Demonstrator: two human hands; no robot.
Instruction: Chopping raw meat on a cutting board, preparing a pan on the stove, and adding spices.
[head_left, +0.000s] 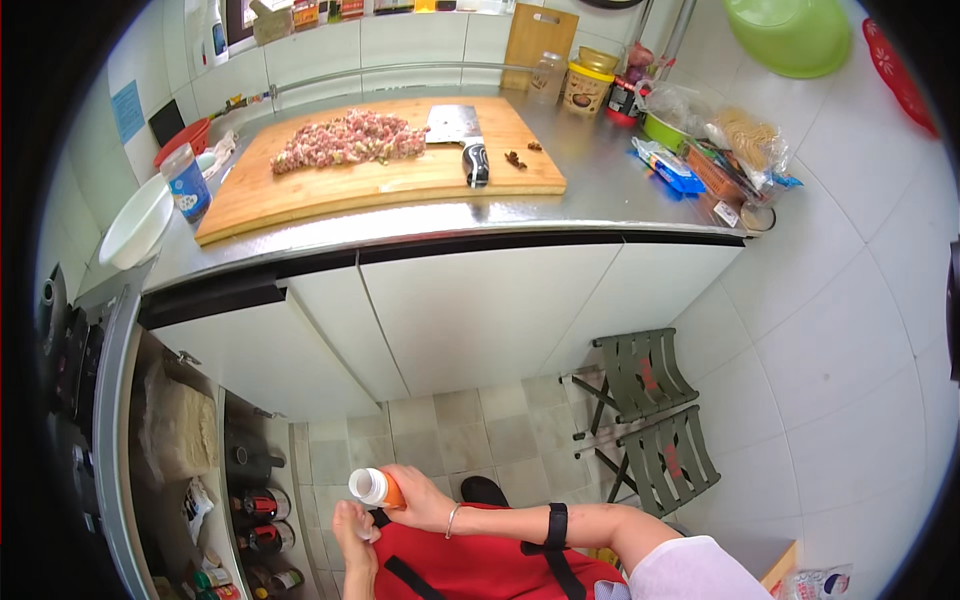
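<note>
My right hand (420, 501) grips a small orange bottle (392, 491), whose white open mouth tilts up and to the left. Just below it, my left hand (357, 531) has its fingers curled on a small pale, translucent thing, perhaps the bottle's cap. Both hands are low in front of the red apron (480, 562). Beyond them, on the counter, chopped meat with green bits (352, 140) is spread on a wooden cutting board (322, 196). A cleaver (454, 124) with a black handle lies right of the meat, near small dark brown pieces (515, 160).
An open cabinet (221, 450) at lower left holds bottles and a bagged pale block. Two folding stools (649, 375) stand by the right wall. A white bowl (137, 223) and a blue-labelled jar (185, 184) are left of the board; jars and packets (671, 171) stand right.
</note>
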